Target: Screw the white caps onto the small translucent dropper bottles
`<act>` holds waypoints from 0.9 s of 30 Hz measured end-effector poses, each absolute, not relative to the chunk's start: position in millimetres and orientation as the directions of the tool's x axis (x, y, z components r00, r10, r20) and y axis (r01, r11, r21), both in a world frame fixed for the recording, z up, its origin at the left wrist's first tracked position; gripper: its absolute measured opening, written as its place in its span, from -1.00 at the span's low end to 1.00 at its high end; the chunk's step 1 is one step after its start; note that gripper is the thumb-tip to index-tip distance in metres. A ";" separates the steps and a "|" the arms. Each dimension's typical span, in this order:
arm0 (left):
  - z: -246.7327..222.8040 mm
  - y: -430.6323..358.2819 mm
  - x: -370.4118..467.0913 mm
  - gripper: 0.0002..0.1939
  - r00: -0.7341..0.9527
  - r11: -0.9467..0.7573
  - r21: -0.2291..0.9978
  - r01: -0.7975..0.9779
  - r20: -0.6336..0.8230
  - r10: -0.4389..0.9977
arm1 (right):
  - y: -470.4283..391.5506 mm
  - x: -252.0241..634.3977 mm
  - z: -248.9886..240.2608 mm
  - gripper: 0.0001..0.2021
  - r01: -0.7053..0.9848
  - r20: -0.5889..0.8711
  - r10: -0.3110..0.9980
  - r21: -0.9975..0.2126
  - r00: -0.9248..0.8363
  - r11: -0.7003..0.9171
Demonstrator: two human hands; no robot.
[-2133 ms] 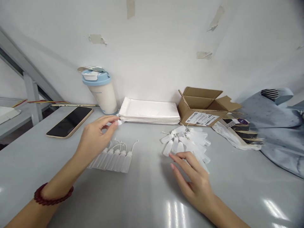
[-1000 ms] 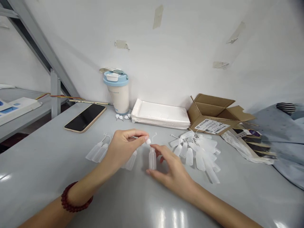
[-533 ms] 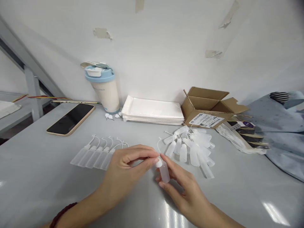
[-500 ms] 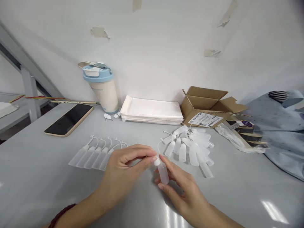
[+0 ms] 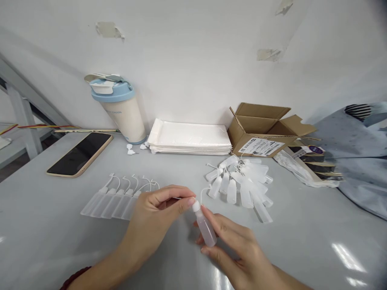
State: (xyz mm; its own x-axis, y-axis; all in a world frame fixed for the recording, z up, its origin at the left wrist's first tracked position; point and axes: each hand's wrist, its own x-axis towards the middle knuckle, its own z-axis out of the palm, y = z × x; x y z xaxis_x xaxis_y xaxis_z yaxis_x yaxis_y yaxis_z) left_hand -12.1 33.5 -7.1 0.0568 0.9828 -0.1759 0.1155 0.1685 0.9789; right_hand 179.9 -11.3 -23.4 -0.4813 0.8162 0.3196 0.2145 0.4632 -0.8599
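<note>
A small translucent bottle (image 5: 207, 232) is tilted between my hands, with a white cap (image 5: 196, 206) at its upper end and a thin loop strap above. My left hand (image 5: 160, 215) pinches at the cap with thumb and index finger. Around the bottle's body, my right hand (image 5: 234, 241) has its fingers and thumb closed. Left of my hands lies a row of similar bottles (image 5: 104, 205) with looped straps, partly hidden by my left hand. A loose pile of such bottles (image 5: 246, 187) lies to the right.
A phone (image 5: 80, 154) lies at the left, near a blue-lidded tumbler (image 5: 123, 114) and small white caps (image 5: 130, 149). White packets (image 5: 190, 138) are stacked by the wall. An open cardboard box (image 5: 256, 133), plastic-wrapped items (image 5: 311, 163) and blue-grey cloth (image 5: 363, 161) stand at right.
The view has shifted slightly. The bottle's lower end has moved down and a little right with my right hand, and more of the bottle's neck shows below the cap.
</note>
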 end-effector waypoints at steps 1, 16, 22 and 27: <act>-7.3 33.6 -12.6 -0.93 0.057 0.165 0.980 0.113 -0.173 0.983 | -11.0 179.7 -22.6 -0.39 0.209 0.339 0.813 -0.853 -0.474 0.478; -7.7 36.0 -13.9 -0.88 0.224 0.363 0.920 -0.146 -0.326 0.918 | -10.2 185.7 -24.5 -0.42 0.401 0.580 0.716 -0.593 -0.388 0.698; -4.7 34.8 -14.6 -0.87 0.314 0.402 0.915 -0.033 -0.373 0.873 | -13.3 194.3 -29.1 -0.37 0.490 0.607 0.682 -0.484 -0.408 0.725; -5.2 33.8 -16.8 -0.87 0.376 0.368 0.929 -0.047 -0.325 0.868 | -12.7 197.5 -28.8 -0.36 0.487 0.624 0.675 -0.480 -0.394 0.729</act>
